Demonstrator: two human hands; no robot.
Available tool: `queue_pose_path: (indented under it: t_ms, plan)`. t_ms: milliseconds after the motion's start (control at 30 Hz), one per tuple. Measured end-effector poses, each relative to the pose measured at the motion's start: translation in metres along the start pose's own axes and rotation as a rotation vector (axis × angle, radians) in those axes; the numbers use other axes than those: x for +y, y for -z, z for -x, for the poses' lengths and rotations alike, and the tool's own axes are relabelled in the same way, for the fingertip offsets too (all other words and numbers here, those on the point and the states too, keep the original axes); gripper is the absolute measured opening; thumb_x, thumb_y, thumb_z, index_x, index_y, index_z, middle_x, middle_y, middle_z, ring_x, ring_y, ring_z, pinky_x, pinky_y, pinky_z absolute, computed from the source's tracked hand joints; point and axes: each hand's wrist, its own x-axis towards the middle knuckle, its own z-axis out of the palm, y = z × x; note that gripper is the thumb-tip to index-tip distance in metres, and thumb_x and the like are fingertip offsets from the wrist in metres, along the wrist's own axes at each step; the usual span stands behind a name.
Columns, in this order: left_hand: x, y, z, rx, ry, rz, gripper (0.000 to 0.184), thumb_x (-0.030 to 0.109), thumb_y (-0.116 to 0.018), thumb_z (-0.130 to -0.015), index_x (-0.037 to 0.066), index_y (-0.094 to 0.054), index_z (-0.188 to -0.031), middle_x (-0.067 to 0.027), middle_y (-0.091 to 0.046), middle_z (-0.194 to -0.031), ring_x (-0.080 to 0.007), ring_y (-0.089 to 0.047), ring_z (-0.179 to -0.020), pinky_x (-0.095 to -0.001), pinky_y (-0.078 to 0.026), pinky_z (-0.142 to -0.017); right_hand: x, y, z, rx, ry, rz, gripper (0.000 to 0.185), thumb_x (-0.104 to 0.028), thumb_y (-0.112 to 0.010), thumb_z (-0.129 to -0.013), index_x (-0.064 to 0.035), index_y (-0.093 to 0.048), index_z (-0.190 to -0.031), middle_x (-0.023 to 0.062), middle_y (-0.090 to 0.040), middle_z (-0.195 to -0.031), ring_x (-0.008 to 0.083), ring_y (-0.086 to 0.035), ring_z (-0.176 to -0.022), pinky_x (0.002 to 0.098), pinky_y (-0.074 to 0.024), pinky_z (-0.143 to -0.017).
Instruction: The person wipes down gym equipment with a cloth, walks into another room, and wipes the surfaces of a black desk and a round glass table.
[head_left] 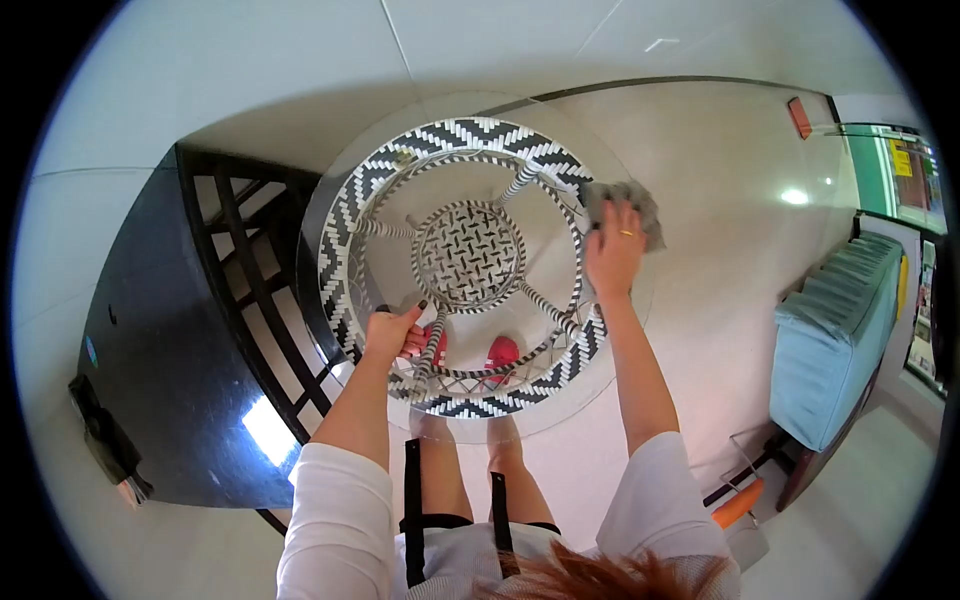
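Observation:
A round glass-topped table with a black-and-white woven rim stands in front of me. Through its glass I see striped legs and a small woven disc below. My right hand presses a crumpled grey cloth onto the right side of the glass, fingers over it. My left hand is at the near left part of the tabletop, fingers curled and thumb stretched out. Whatever those curled fingers may hold is hidden from me.
To the left stands a glossy black table with a lattice side, a dark object at its edge. A light-blue cushioned seat is at the right, near an orange object. My red shoes show through the glass.

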Motion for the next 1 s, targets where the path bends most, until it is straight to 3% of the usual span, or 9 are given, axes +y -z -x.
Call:
queue_pose_path:
  t_ms: [167,233,433,467,533,667,700,800,1000]
  plan:
    - [0.000,0.000,0.002,-0.016,0.005,0.037,0.045,0.041,-0.063,-0.078,-0.002,-0.061,-0.066,-0.0129,-0.063,-0.061,-0.0164,-0.055,-0.039,-0.0256,-0.041,-0.036,-0.016,-0.011,0.024,0.098,-0.316,0.105,0.046,-0.023,-0.051,-0.077,-0.0105,-0.049,-0.121,0.0175,-0.043,-0.129,0.0375,-0.037,-0.118,0.0522,-0.0302,-0.094]
    - [0.001,0.000,0.001,-0.006,0.008,0.043,0.045,0.041,-0.065,-0.076,-0.004,-0.062,-0.067,-0.0125,-0.063,-0.060,-0.0159,-0.056,-0.039,-0.0244,-0.042,-0.035,-0.054,-0.012,0.033,-0.002,-0.398,0.111,0.048,-0.024,-0.051,-0.078,-0.0118,-0.048,-0.123,0.0176,-0.041,-0.130,0.0385,-0.035,-0.121,0.0542,-0.0277,-0.096]
    - [0.002,0.001,0.004,-0.007,0.017,0.053,0.046,0.041,-0.064,-0.076,-0.003,-0.061,-0.066,-0.0117,-0.062,-0.059,-0.0159,-0.056,-0.041,-0.0243,-0.042,-0.036,-0.166,-0.005,0.080,-0.234,-0.019,-0.132,0.049,-0.025,-0.056,-0.074,-0.0155,-0.050,-0.122,0.0146,-0.041,-0.131,0.0357,-0.033,-0.124,0.0568,-0.0239,-0.098]
    - [0.002,0.001,0.005,-0.008,0.010,0.046,0.046,0.041,-0.064,-0.076,-0.003,-0.061,-0.065,-0.0116,-0.062,-0.059,-0.0158,-0.056,-0.041,-0.0244,-0.043,-0.037,-0.170,-0.003,0.089,-0.230,-0.019,-0.132,0.049,-0.025,-0.056,-0.074,-0.0155,-0.050,-0.122,0.0146,-0.041,-0.131,0.0357,-0.033,-0.124,0.0568,-0.0239,-0.098]
    - [0.007,0.000,0.006,-0.011,-0.008,0.033,0.046,0.041,-0.064,-0.076,-0.003,-0.061,-0.065,-0.0115,-0.062,-0.059,-0.0158,-0.057,-0.041,-0.0245,-0.043,-0.037,-0.173,-0.001,0.096,-0.326,0.247,-0.281,0.051,-0.026,-0.058,-0.073,-0.0169,-0.050,-0.122,0.0131,-0.042,-0.131,0.0336,-0.033,-0.124,0.0567,-0.0248,-0.098]
    - [0.007,-0.001,0.007,-0.017,0.010,0.016,0.044,0.041,-0.062,-0.078,-0.001,-0.060,-0.065,-0.0119,-0.063,-0.059,-0.0161,-0.056,-0.040,-0.0250,-0.043,-0.037,-0.127,0.004,0.074,-0.485,0.396,-0.238,0.054,-0.030,-0.059,-0.073,-0.0175,-0.047,-0.124,0.0110,-0.038,-0.134,0.0334,-0.034,-0.124,0.0557,-0.0258,-0.099]
    - [0.005,0.000,0.006,-0.025,0.020,0.007,0.043,0.042,-0.061,-0.079,0.001,-0.060,-0.065,-0.0124,-0.063,-0.060,-0.0164,-0.056,-0.040,-0.0254,-0.043,-0.037,-0.113,0.009,0.059,-0.508,0.351,-0.166,0.055,-0.031,-0.060,-0.073,-0.0171,-0.047,-0.124,0.0115,-0.036,-0.135,0.0344,-0.034,-0.123,0.0555,-0.0261,-0.099]
    - [0.002,0.001,0.003,-0.020,0.015,0.017,0.043,0.041,-0.061,-0.079,0.001,-0.060,-0.066,-0.0124,-0.063,-0.061,-0.0161,-0.056,-0.040,-0.0251,-0.043,-0.037,-0.059,0.013,0.030,-0.297,0.151,-0.067,0.054,-0.026,-0.058,-0.071,-0.0119,-0.047,-0.122,0.0159,-0.040,-0.131,0.0371,-0.035,-0.120,0.0545,-0.0282,-0.096]
    - [0.006,0.001,0.006,-0.014,0.027,-0.012,0.042,0.041,-0.061,-0.079,0.000,-0.060,-0.067,-0.0122,-0.064,-0.061,-0.0162,-0.055,-0.040,-0.0259,-0.043,-0.038,0.025,0.009,0.052,0.019,-0.254,0.040,0.055,-0.026,-0.053,-0.076,-0.0064,-0.042,-0.127,0.0208,-0.037,-0.133,0.0378,-0.033,-0.122,0.0522,-0.0263,-0.098]
